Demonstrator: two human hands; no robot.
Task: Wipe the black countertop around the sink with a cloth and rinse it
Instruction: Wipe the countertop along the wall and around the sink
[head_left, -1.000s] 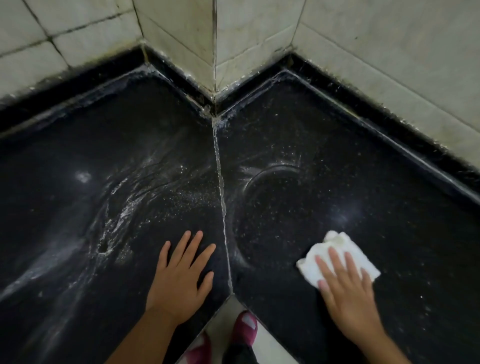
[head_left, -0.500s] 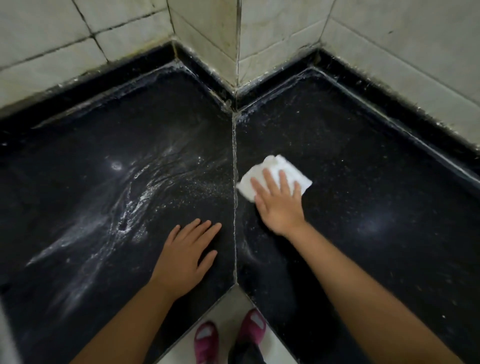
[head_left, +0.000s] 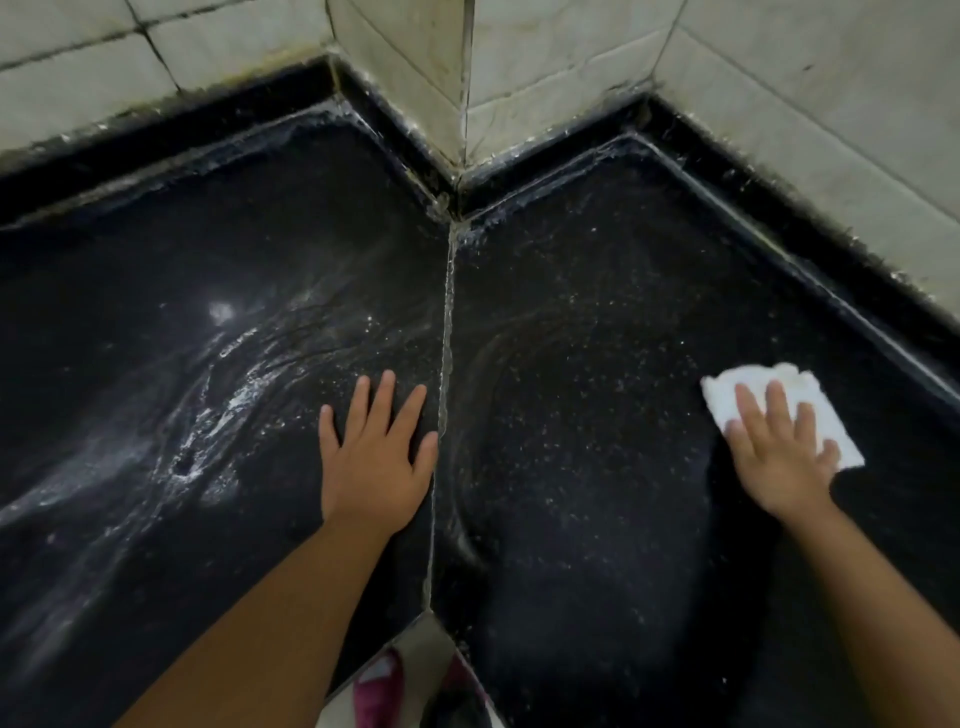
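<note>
Over on the right slab, cloth (head_left: 789, 410) is pressed flat under the right hand (head_left: 774, 457), wiping underway; left hand (head_left: 374, 457) spread, bracing; the streaked left side is judged next

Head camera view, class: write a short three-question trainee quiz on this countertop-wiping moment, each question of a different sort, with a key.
1. True or false: the left hand holds the white cloth.
2. Which slab of the black countertop shows the heavier white streaks? A) left of the seam B) right of it
3. Fill in: the right hand presses the cloth with ____ fingers.

Key: 1 false; 2 A; 3 straight.
</note>
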